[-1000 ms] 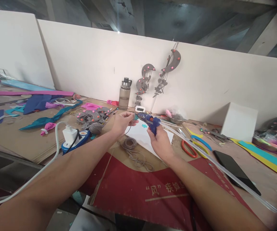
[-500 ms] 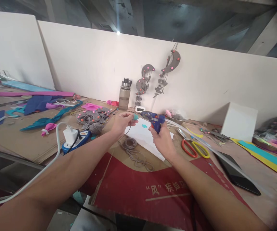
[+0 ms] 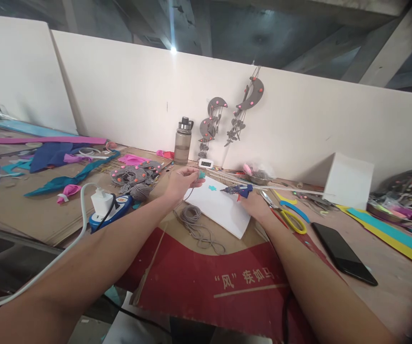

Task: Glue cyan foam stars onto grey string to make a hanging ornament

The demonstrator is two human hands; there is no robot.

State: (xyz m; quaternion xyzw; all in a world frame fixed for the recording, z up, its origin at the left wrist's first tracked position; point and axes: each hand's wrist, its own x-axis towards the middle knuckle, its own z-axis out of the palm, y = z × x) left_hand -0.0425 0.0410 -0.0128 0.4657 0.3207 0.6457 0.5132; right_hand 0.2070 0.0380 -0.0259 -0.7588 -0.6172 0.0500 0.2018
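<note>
Pinched between the fingertips of my left hand [image 3: 183, 183] is a small teal piece [image 3: 201, 175], with a thin grey cord hanging down below the hand. My right hand [image 3: 256, 204] is wrapped around a blue hot glue gun [image 3: 240, 190], its nozzle pointing left, apart from the teal piece. A flat teal cutout [image 3: 212, 188] lies on a white sheet [image 3: 223, 208] beneath and between the hands. Just in front of the sheet, a coil of grey cord [image 3: 191, 215] rests on the cardboard [image 3: 177, 234].
Scissors [image 3: 293, 222] and a black phone [image 3: 343, 253] lie to the right. A water bottle [image 3: 183, 143] and a small digital display [image 3: 206, 164] stand behind. Grey moon hangings [image 3: 252, 95] hang on the white board. On the left are a power strip [image 3: 118, 210] and fabric scraps [image 3: 69, 177].
My right hand has drawn the glue gun right and down, away from the teal piece, and tilted it nearly level. My left hand stays almost still. The view has shifted slightly.
</note>
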